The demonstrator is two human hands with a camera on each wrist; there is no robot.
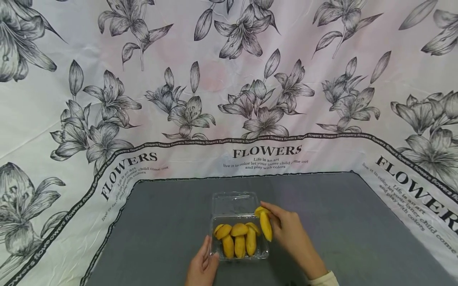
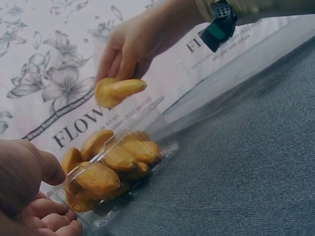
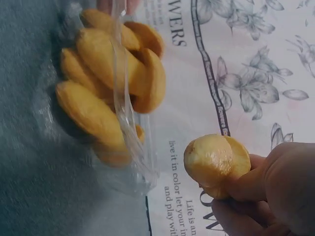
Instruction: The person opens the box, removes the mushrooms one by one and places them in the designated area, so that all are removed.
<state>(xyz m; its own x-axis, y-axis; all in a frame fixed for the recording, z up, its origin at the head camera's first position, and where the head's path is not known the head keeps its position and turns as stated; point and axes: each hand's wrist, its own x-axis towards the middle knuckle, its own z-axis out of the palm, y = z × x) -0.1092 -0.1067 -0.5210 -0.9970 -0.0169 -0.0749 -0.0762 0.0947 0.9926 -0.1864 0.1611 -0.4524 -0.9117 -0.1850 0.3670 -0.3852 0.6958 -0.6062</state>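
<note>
A clear plastic clamshell box point(image 1: 264, 254) stands on the grey surface with its lid point(image 1: 234, 203) folded back. Several yellow-brown mushrooms point(image 1: 239, 240) lie inside, caps toward the lid and stems toward the person. At the box's near left corner, my left hand point(image 1: 203, 264) grips its side, thumb by the rim in the left wrist view. Above the box's right edge, my right hand point(image 1: 288, 228) pinches another yellow mushroom point(image 1: 265, 226) by its cap, the stem hanging down. In the right wrist view this held mushroom point(image 3: 209, 162) is apart from the box.
A grey cloth point(image 1: 164, 222) covers the work surface. White fabric point(image 1: 193, 159) with printed lilies and lettering borders it at the back and both sides. The right wrist wears a dark strap with a device point(image 2: 219, 29).
</note>
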